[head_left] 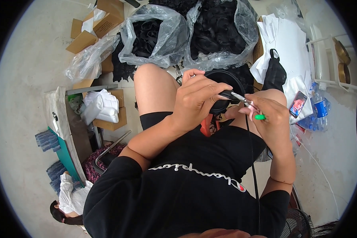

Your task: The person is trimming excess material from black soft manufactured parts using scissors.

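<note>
My left hand (196, 93) is raised over my lap and pinches a narrow black strip (225, 94) between thumb and fingers. Close beside it, my right hand (270, 117) grips small scissors (249, 104) with pinkish handles; a bright green piece (260, 117) shows at their handle end. The scissor blades point left and meet the strip near my left fingertips. I cannot tell whether the blades touch or cut it. Behind and below the hands is a round black object (235, 78), partly hidden. An orange-red object (205, 127) shows between my thighs.
Beyond my knees stand clear plastic bags (174, 29) full of black strips. Open cardboard boxes (107, 16) are at the far left, white sheets (281, 43) and a phone (298, 104) at right. A thin black cord (253, 166) hangs before me. A person (69, 198) is at lower left.
</note>
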### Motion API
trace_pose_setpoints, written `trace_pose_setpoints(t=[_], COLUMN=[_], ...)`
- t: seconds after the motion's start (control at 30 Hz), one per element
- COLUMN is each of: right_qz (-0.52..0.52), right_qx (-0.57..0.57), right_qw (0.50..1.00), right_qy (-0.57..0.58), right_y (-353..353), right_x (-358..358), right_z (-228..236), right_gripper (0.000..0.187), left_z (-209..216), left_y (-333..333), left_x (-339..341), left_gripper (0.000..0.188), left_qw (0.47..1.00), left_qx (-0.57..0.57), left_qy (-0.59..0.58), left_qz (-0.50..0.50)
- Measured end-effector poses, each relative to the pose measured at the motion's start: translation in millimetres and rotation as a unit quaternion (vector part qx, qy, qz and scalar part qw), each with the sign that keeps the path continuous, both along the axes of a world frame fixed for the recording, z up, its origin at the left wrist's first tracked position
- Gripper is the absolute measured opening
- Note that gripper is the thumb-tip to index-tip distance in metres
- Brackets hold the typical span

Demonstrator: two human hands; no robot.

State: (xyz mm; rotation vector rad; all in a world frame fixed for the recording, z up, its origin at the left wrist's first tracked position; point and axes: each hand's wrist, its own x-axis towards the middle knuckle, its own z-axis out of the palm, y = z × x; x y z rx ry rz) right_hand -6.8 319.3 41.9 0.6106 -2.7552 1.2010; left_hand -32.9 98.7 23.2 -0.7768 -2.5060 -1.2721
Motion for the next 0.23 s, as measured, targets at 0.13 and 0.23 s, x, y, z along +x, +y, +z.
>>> trace_pose_setpoints(t=[0.13,0.23], right_qz=[-0.02,0.006], right_qx=[-0.014,-0.02], right_qw=[1.0,1.0], right_qy=[0.004,-0.003], right_y=[3.5,0.9], right_x=[-0.7,1.0], right_z=[2.3,2.1], right_gripper=[0.031,0.028], left_z=[0.5,-1.0], left_y=[-1.2,-1.5], left_x=[-0.3,0.2], left_gripper=[0.023,0.023], left_qw=[1.0,0.999], left_qx=[0.012,0.015], left_qy=[-0.025,-0.035], left_qz=[-0.001,-0.003])
